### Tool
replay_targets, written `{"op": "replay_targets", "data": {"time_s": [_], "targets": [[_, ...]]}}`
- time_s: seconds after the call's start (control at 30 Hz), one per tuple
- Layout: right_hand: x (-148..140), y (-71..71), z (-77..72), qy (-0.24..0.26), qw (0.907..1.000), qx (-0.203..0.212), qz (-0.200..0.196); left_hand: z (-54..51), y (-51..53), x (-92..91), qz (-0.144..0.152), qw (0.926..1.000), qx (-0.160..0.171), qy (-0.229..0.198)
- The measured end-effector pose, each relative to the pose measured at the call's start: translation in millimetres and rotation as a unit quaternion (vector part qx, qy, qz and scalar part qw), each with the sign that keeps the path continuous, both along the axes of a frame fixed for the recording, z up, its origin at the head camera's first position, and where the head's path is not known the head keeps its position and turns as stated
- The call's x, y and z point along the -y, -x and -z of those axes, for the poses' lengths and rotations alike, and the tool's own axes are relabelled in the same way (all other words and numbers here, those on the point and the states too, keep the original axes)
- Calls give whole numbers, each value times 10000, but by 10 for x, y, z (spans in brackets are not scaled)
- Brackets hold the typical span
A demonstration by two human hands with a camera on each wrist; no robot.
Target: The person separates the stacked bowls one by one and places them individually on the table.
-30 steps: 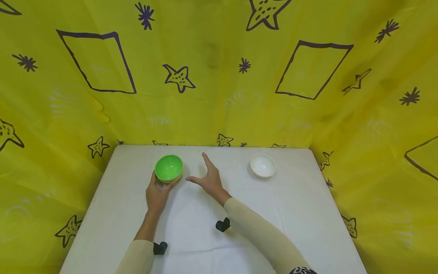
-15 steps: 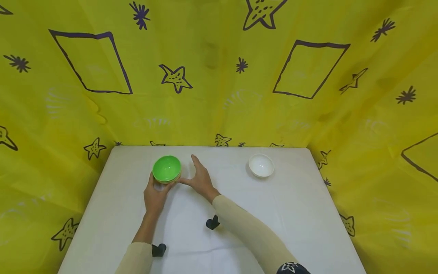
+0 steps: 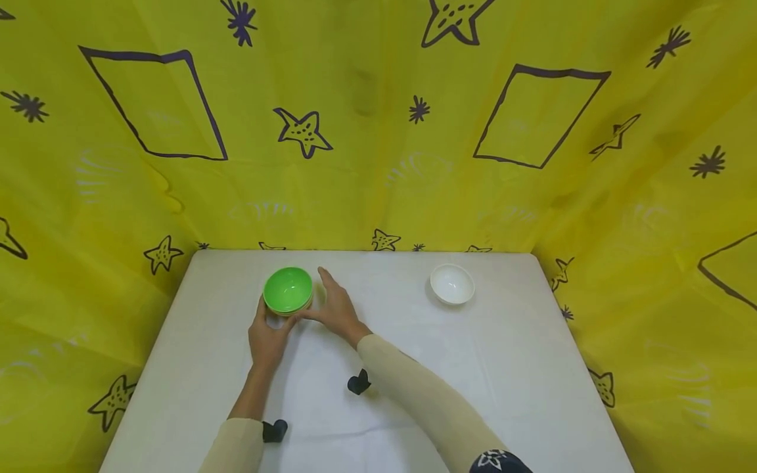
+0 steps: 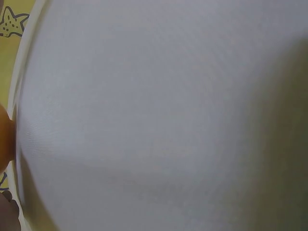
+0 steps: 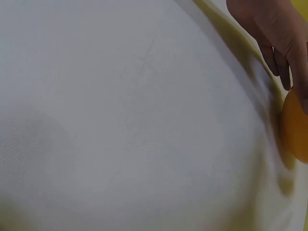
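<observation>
A green bowl (image 3: 288, 290) is stacked on a yellow-orange one, which shows as a thin rim below it in the head view. The left hand (image 3: 268, 338) grips this stack from its near left side. Close by on the right is the right hand (image 3: 336, 307), thumb stretched toward the stack's near side and fingers extended past its right side. Whether its thumb touches the bowls cannot be told. The wrist views show the orange bowl (image 4: 6, 139) cut off at the left and the orange bowl (image 5: 296, 127) at the right, with part of a hand beside it.
A white bowl (image 3: 452, 284) stands at the back right of the white-covered table (image 3: 520, 368). Yellow curtains (image 3: 367, 177) with dark drawings close off the back and both sides. Black devices (image 3: 275, 431) sit at both wrists.
Moving left, the right hand has come up to the bowl stack and its thumb has reached the near side. The left hand keeps its grip, and the white bowl stays in place.
</observation>
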State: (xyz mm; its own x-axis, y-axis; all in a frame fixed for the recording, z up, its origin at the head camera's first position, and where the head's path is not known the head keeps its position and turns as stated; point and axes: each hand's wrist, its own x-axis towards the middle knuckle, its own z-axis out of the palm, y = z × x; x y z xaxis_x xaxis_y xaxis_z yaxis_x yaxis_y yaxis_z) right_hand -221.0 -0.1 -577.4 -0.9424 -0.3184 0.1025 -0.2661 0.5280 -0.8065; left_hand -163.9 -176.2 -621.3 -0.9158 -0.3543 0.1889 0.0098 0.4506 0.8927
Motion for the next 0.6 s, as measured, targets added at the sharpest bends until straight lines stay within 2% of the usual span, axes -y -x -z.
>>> {"op": "replay_targets", "data": {"time_s": [0.3, 0.6], "targets": [[136, 45, -32, 4, 9989, -170, -426, -32, -28, -9, 41, 9997, 225, 15], [192, 54, -41, 84, 9989, -190, -431, -36, -16, 7, 66, 9998, 191, 42]]}}
